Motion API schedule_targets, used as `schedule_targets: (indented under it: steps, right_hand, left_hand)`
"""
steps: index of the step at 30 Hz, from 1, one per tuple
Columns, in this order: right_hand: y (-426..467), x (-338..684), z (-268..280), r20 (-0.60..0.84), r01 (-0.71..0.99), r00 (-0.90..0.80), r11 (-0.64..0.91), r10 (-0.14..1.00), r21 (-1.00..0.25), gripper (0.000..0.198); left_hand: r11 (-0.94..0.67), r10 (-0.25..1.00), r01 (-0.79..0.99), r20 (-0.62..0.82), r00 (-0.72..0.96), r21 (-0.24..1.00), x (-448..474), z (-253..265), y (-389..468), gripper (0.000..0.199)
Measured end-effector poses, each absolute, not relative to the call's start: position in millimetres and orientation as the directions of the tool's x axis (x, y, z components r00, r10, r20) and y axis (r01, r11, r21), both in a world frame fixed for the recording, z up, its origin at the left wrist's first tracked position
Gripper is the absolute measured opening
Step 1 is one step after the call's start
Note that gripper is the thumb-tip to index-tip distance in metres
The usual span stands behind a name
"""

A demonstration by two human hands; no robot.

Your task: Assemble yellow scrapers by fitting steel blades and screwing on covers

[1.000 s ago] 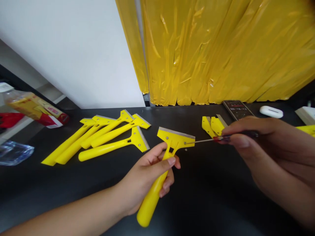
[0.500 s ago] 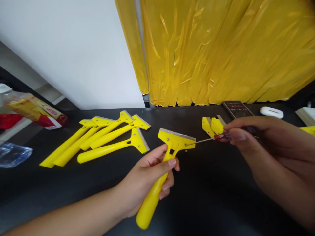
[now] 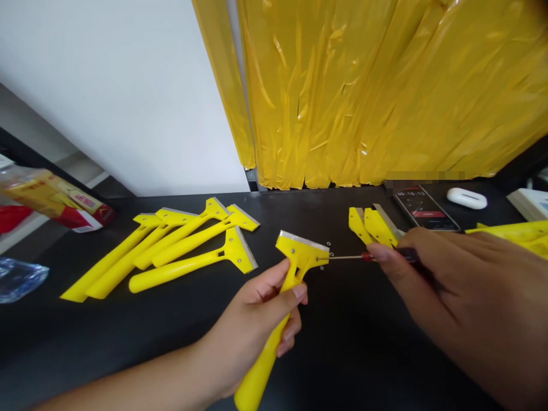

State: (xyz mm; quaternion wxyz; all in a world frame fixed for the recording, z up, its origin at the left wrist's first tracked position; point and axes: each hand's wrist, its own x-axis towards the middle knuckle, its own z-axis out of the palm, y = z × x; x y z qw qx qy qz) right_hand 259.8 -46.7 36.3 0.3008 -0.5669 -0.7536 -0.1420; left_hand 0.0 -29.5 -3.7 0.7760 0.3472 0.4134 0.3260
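My left hand is closed round the neck of a yellow scraper, which is tilted with its bladed head upward. Two screws show in that head. In my right hand is a thin screwdriver with a reddish, see-through handle, mostly covered by my fingers. Its tip meets the right-hand screw of the head. Several small nuts lie on the table just beyond the head. To the left, several more yellow scrapers with blades lie side by side, partly overlapping.
Behind my right hand lie yellow blade covers, a phone with a running timer, and a white earbud case. More yellow parts are at the right. A carton and clear plastic sit left. Yellow sheeting hangs behind.
My right hand has turned over the screwdriver handle and come slightly lower. The held scraper's head has rotated a little, and the screwdriver shaft now lies nearly level, still at the right screw.
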Motion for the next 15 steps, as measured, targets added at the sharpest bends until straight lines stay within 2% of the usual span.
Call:
schedule_targets:
  steps: [3,6,8,12,15]
  right_hand:
    - [-45,250,40,0.596,0.900,-0.366,0.434,0.715,0.032,0.039]
    - [-40,245,45,0.561,0.799,-0.505,0.601,0.656,0.016,0.027]
    - [-38,247,47,0.544,0.793,-0.493,0.608,0.679,-0.042,0.018]
    - [-39,255,43,0.541,0.823,-0.357,0.531,0.761,-0.204,0.012]
    - [-44,256,40,0.547,0.822,-0.343,0.526,0.764,-0.218,0.018]
  left_hand:
    - [0.582,0.778,-0.228,-0.452,0.437,0.781,1,-3,-27,0.023]
    - [0.615,0.755,-0.239,-0.473,0.454,0.751,0,-1,-25,0.019]
    - [0.631,0.734,-0.229,-0.474,0.486,0.742,-2,0,-24,0.018]
    - [0.638,0.712,-0.214,-0.460,0.530,0.740,-2,0,-24,0.019]
    - [0.647,0.708,-0.236,-0.457,0.538,0.725,-2,0,-22,0.020]
